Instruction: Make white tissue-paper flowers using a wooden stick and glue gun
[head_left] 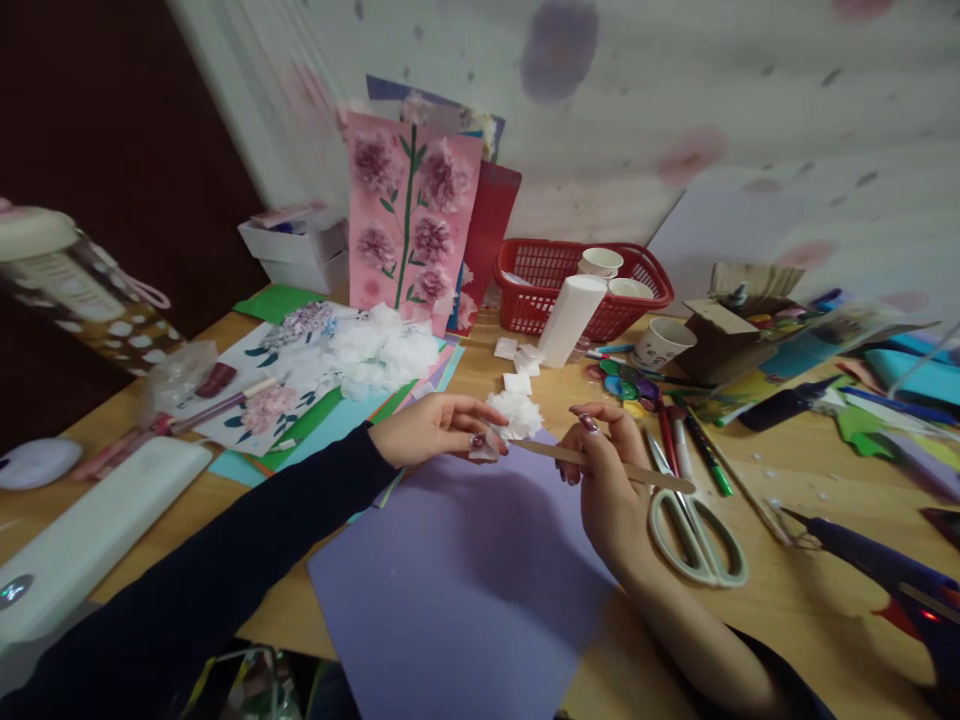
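My left hand (439,430) pinches a small piece of thin white paper (484,447) between thumb and fingers. A flat wooden craft stick (637,473) is gripped in my right hand (604,470), its far tip reaching left to the white paper in my other hand. Just behind the two hands sits a fluffy white paper flower (516,414), near the top edge of a purple sheet (465,590). Whether the stick's tip touches the paper piece, I cannot tell. Small white paper squares (517,383) lie beyond the flower.
Scissors (697,540) and a glue gun (877,570) lie at right. A red basket (517,300), a white roll (571,320) and a paper cup (664,343) stand behind. A pink flower picture (412,215) leans at the back; white tissue (382,345) is heaped at left.
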